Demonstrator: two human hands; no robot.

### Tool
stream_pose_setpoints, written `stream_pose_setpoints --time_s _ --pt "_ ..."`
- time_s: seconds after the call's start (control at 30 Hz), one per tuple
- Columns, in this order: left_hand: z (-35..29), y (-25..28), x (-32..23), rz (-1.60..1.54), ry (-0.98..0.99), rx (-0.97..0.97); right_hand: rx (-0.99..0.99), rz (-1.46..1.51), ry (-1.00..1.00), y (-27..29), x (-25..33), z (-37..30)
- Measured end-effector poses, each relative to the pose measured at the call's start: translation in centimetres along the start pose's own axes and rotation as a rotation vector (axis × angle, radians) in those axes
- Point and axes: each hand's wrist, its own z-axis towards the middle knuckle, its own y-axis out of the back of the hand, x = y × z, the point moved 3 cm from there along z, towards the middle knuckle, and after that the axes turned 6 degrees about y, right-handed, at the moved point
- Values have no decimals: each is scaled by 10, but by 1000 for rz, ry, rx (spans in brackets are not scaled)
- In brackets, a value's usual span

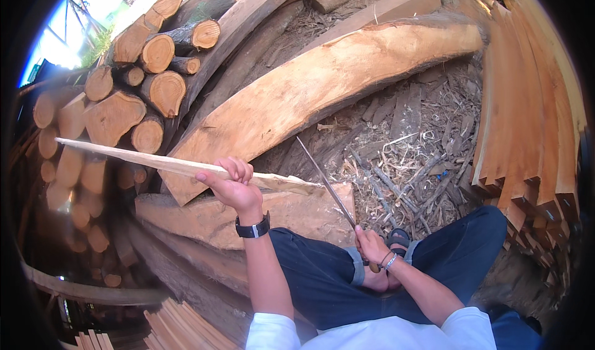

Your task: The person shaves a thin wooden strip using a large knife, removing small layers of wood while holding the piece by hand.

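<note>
My left hand [234, 187] grips a long pale strip of wood [149, 158], held up at a slant with one tapered end far to the left. The strip's other end reaches rightward to the blade of a long machete [328, 187]. My right hand [370, 246] is closed round the machete's handle, low near my foot, with the blade pointing up and away to the left. Blade and strip cross in view; whether they touch, I cannot tell. Behind the strip lies a sawn timber piece [297, 217], in front of my legs.
A broad curved slab [334, 71] stretches across the middle. Cut logs [158, 53] are piled at the left, and stacked long boards [527, 102] stand at the right. Shavings and sticks [403, 158] litter the ground. Thin wooden strips [186, 328] lie at the lower left.
</note>
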Motion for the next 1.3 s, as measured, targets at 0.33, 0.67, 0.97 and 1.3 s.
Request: stream_pose_setpoints --time_s 0.33,0.67,0.97,1.3 --pt "0 13 0 -9 -22 -8 84 33 -158 -1 1 -2" --pt "-1 15 -1 3 -33 -18 21 -193 -43 -8 -24 1" --pt "-6 12 -2 -20 -28 53 100 -99 -180 -16 -35 4" --pt "-2 22 -1 -40 -55 2 210 227 -446 -24 -23 -2"
